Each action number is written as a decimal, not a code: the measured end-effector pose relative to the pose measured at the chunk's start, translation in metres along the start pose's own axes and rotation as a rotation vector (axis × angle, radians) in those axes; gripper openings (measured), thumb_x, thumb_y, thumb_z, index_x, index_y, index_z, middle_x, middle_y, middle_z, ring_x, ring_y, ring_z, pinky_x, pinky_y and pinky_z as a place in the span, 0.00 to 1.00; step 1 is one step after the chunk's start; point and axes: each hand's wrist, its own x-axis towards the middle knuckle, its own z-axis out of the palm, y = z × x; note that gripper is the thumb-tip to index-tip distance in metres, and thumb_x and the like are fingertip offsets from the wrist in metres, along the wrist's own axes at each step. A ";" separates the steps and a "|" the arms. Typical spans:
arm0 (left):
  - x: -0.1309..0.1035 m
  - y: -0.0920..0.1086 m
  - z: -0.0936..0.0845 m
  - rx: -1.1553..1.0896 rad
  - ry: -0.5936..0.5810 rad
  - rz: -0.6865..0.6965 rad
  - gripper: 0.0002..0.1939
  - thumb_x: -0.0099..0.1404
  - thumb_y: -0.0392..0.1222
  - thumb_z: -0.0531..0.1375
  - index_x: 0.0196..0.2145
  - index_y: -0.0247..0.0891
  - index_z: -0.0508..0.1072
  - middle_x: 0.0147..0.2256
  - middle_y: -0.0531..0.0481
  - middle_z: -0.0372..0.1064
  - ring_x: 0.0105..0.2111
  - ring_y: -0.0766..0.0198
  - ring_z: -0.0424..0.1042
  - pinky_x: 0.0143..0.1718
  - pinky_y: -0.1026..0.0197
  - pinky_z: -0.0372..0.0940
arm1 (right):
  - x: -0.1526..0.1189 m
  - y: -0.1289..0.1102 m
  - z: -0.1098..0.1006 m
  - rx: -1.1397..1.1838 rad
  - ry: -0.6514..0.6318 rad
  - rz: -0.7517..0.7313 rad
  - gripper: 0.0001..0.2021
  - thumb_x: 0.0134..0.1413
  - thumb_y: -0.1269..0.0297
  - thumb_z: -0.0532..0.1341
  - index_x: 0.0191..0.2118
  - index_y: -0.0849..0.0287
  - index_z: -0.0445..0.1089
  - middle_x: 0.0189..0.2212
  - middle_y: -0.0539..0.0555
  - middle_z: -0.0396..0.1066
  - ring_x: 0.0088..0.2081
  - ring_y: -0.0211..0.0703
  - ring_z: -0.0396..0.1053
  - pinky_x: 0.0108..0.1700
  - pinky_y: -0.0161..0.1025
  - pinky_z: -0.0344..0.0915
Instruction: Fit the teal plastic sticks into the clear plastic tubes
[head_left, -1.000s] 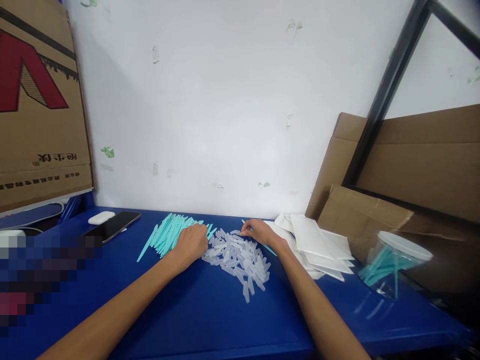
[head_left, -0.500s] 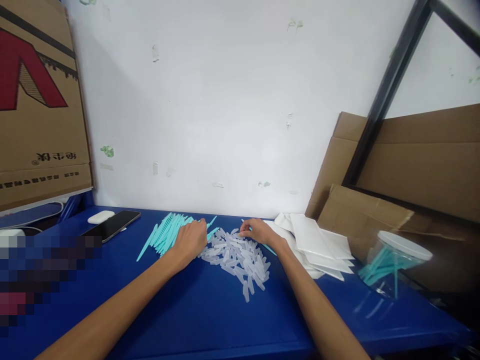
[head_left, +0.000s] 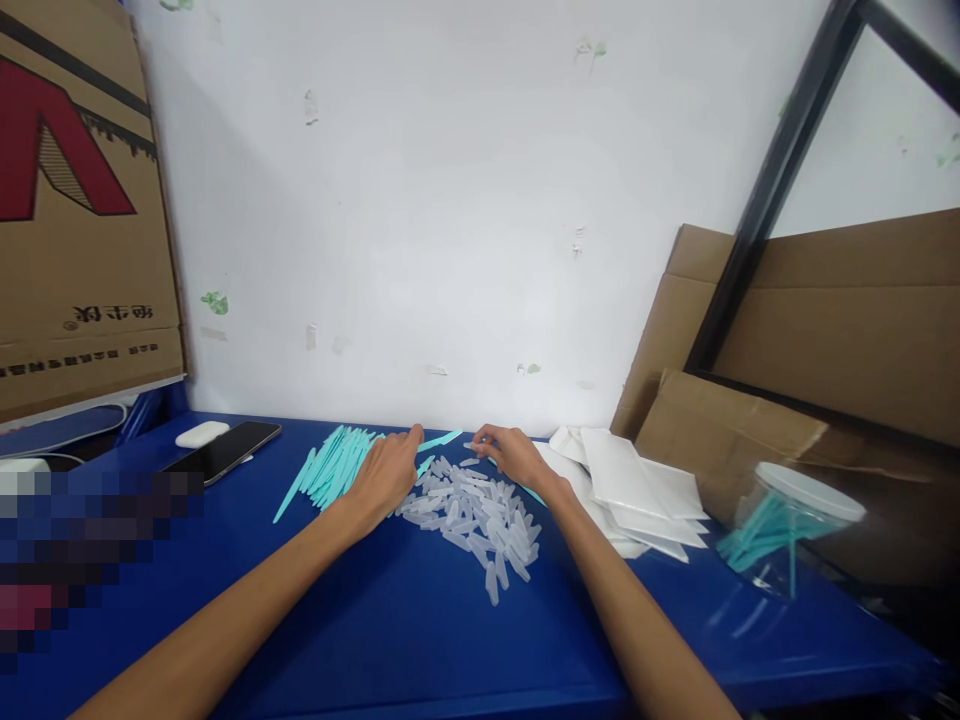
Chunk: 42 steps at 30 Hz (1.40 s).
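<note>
A teal stick [head_left: 444, 439] juts rightward from the left hand [head_left: 385, 472], whose fingers are clamped on its near end, above the far edge of a heap of frosted pieces [head_left: 480, 510]. Facing it, the right hand [head_left: 517, 458] has its thumb and fingers pinched together on a small frosted cap [head_left: 470, 446], the cap's tip pointing toward the stick; the two are near each other but apart. The frosted heap lies loose on the blue bench [head_left: 420, 620], between and in front of the hands. Just left of the left hand, and partly hidden by it, is a pile of teal sticks [head_left: 337, 468], laid roughly side by side. Another teal stick [head_left: 535, 496] shows partly under the right hand and wrist.

To the right, a clear jar [head_left: 776, 550] holds more teal sticks, leaning at a slant inside, with one nearly vertical; a white lid [head_left: 810, 492] covers its top. Between the jar and the right arm, white packets [head_left: 637, 485] overlap in a stack; whether anything is in them cannot be told. At the left are a phone [head_left: 241, 452], a closed white case [head_left: 202, 434] and a large printed cardboard box [head_left: 90, 260], its inside out of sight. Brown cardboard [head_left: 840, 330] leans behind the jar.
</note>
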 end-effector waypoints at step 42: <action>-0.001 0.002 0.010 -0.350 0.120 0.062 0.11 0.70 0.41 0.44 0.43 0.40 0.63 0.37 0.45 0.71 0.33 0.58 0.70 0.30 0.60 0.57 | 0.010 -0.014 0.004 0.450 0.191 0.025 0.18 0.58 0.50 0.58 0.39 0.59 0.76 0.33 0.54 0.76 0.19 0.33 0.63 0.28 0.36 0.65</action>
